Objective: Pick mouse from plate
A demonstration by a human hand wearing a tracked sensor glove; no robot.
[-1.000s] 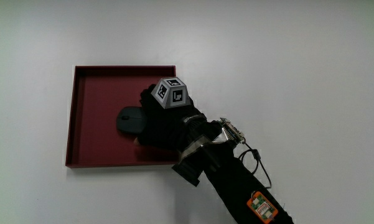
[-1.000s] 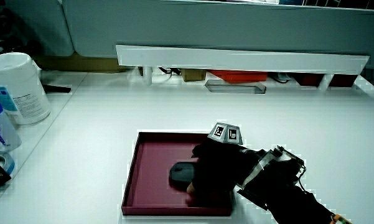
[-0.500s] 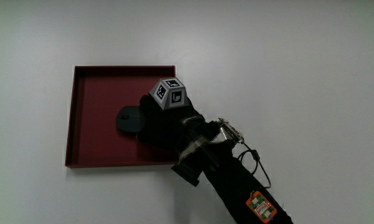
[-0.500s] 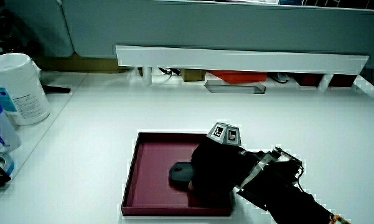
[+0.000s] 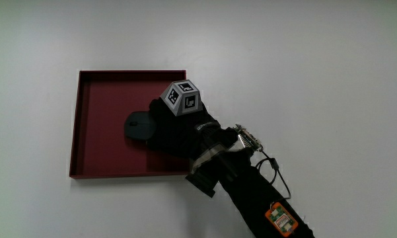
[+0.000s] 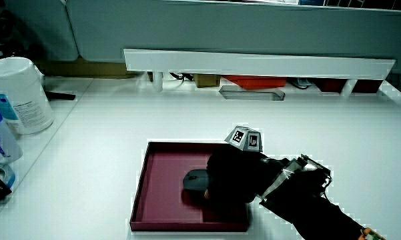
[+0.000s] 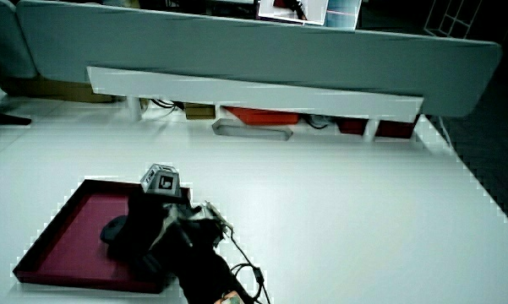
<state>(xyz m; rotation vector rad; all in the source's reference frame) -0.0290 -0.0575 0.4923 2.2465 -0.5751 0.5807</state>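
Main view shows a dark red square plate (image 5: 86,125) with a low rim on the white table (image 5: 304,73). A black mouse (image 5: 137,126) lies flat on the plate's floor, near its middle. The hand (image 5: 178,129) in its black glove sits over the plate, right against the mouse, covering the end of the mouse that is nearer the forearm (image 5: 251,192). The patterned cube (image 5: 182,98) stands on the back of the hand. The fingers are curled down around the mouse, but how tightly they press on it cannot be told, since the glove and the mouse are both black. In both side views the mouse (image 6: 195,179) (image 7: 116,228) rests on the plate (image 6: 161,193) (image 7: 59,236) with the hand (image 6: 230,180) (image 7: 148,230) wrapped over it. A white tub (image 6: 20,93) stands at the table's edge, well apart from the plate.
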